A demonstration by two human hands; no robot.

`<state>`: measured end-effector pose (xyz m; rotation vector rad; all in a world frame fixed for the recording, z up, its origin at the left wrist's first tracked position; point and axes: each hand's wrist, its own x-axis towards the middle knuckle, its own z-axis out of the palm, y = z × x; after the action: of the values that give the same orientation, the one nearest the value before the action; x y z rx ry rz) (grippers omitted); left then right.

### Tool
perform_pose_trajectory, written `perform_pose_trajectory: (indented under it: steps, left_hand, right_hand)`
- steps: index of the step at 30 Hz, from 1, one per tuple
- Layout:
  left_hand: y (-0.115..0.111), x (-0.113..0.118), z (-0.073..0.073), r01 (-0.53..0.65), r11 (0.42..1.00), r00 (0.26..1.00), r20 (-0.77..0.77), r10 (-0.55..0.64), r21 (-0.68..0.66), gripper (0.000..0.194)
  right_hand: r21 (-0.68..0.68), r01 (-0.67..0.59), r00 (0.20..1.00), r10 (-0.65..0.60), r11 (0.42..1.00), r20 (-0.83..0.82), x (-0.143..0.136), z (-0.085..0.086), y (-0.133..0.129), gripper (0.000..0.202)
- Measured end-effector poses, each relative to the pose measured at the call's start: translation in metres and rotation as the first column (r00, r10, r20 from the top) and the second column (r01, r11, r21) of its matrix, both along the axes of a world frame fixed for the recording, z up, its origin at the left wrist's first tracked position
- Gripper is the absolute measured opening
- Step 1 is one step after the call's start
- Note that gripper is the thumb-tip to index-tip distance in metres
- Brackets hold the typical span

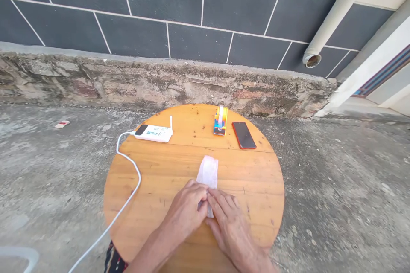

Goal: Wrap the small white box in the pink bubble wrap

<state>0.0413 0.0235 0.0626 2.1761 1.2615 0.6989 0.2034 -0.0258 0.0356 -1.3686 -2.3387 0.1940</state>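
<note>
A folded white tissue (208, 168), faintly pink, lies lengthwise on the round wooden table (153, 196), its far end showing beyond my fingers. My left hand (188, 204) is closed on the left side of it, fingers curled and thumb tucked in. From the right, my right hand (229, 217) has its fingers over the tissue's edge and its thumb close to the near end. The fingertips of both hands meet over the tissue and cover its middle. A small patch of it shows between them.
A tape dispenser (220, 121) with a yellow roll and a red-edged phone (244, 135) lie towards the back. At the left edge, a white device (154, 133) with a short antenna trails a white cable (134, 192) off the table. A stone-based wall (160, 83) stands behind.
</note>
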Motion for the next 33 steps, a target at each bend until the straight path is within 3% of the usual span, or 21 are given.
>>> perform_pose_trajectory:
  steps: [8,15,22,33]
  left_hand:
    - [0.004,-0.002,0.002,0.03,0.999,1.0,0.009,-0.03,-0.04,0.021]
    - [0.007,-0.004,0.003,0.052,0.995,0.998,0.024,-0.051,-0.08,0.02]
    - [0.008,-0.009,0.005,-0.005,0.983,0.996,0.085,0.021,-0.184,0.014]
    - [0.014,-0.009,0.011,0.018,0.969,0.995,0.102,0.007,-0.246,0.014]
  right_hand:
    - [0.087,0.041,0.998,-0.037,0.995,-0.041,-0.007,-0.003,0.002,0.044]
    - [0.037,0.046,0.996,-0.043,0.998,-0.075,-0.008,-0.002,0.005,0.042]
    - [0.006,0.032,0.997,-0.031,0.999,-0.072,-0.004,-0.001,0.009,0.044]
    - [-0.07,0.037,0.995,-0.043,0.997,-0.087,-0.001,0.01,0.013,0.047]
